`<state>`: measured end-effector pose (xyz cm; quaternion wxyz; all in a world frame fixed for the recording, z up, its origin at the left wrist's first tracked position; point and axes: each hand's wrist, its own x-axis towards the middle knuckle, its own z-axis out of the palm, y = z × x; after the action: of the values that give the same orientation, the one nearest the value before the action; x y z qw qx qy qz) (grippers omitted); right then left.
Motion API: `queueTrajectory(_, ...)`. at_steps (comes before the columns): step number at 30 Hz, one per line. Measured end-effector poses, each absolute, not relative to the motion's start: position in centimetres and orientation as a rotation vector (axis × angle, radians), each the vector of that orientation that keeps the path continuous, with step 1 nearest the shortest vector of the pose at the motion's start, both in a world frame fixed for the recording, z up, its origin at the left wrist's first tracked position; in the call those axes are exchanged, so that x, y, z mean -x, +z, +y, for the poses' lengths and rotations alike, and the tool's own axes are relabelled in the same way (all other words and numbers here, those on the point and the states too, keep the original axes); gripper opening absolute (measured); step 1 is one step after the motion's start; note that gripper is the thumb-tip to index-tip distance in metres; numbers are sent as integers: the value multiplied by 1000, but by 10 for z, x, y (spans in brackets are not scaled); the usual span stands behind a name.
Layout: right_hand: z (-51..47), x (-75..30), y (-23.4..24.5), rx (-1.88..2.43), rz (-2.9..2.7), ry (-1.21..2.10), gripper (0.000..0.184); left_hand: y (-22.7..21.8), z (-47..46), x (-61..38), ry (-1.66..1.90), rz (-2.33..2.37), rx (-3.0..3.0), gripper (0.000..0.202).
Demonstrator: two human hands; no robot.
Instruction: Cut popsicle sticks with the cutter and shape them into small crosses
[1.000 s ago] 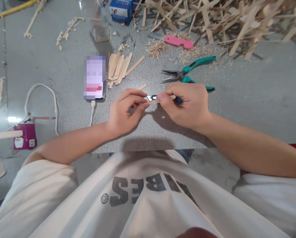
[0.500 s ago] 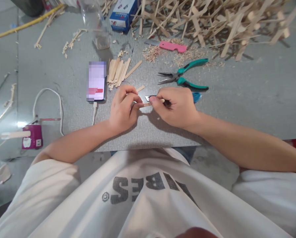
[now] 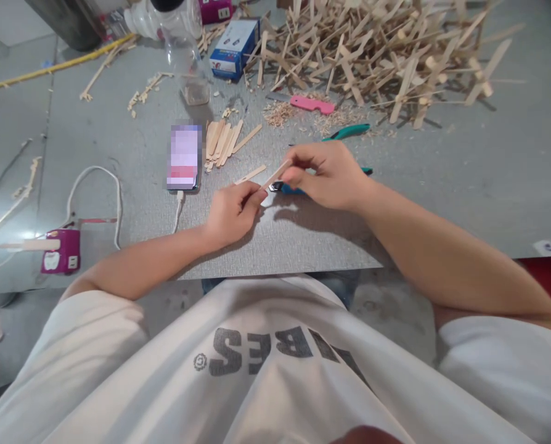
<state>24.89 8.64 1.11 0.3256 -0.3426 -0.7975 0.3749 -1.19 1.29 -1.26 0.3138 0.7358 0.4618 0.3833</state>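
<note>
Between my hands runs a flat wooden craft stick (image 3: 274, 176), tilted up toward the right. My left hand (image 3: 235, 209) pinches its lower end, with thumb and fingers closed. At the upper end my right hand (image 3: 327, 176) grips the stick between thumb and fingers. Just under the right fingers lies a blue utility knife (image 3: 292, 189), its blade tip pointing left and its body partly hidden by the hand. Green-handled pliers (image 3: 349, 131) lie behind the right hand, which covers their middle. Another loose stick (image 3: 251, 175) rests beyond the left hand.
A phone (image 3: 183, 157) on a white cable and a bunch of sticks (image 3: 222, 142) lie left of centre. Farther back are a pink knife (image 3: 313, 103), wood shavings, a blue box (image 3: 235, 49), a clear bottle (image 3: 183, 52) and a large stick pile (image 3: 372, 55). A purple adapter (image 3: 61, 251) sits left.
My right hand has risen away from the table, tilting the stick's right end up. The utility knife's blue body now shows below the fingers. The whole view has shifted slightly.
</note>
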Motion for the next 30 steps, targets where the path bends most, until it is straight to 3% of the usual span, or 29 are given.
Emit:
queueTrajectory(3,108,-247,12,964,-2111,941,73,-17,15,7,1228,1156,-1708,46)
queueTrajectory(6,126,-226,13,1026,-2311,766,27,-24,28,3,1541,1084,-1529,58)
queueTrajectory(9,133,-196,13,1042,-2640,614,7,-29,42,1,1724,1066,-1349,61)
queueTrajectory(13,129,-177,14,1047,-2736,610,20,-30,44,1,1678,1132,-1254,58)
queueTrajectory(19,109,-219,22,1298,-2474,697,11,-20,29,0,1393,1295,-1248,46)
queueTrajectory(21,94,-231,23,1285,-2212,970,1,-16,25,-1,1310,1268,-1283,48)
queueTrajectory(23,77,-235,22,1184,-1926,1202,10,-14,22,-1,1250,1227,-1327,53)
queueTrajectory(25,62,-233,21,1094,-1797,1235,21,-13,20,-1,1216,1208,-1362,59)
queueTrajectory(30,43,-226,25,1086,-1768,1174,17,-10,16,-1,1169,1278,-1407,65)
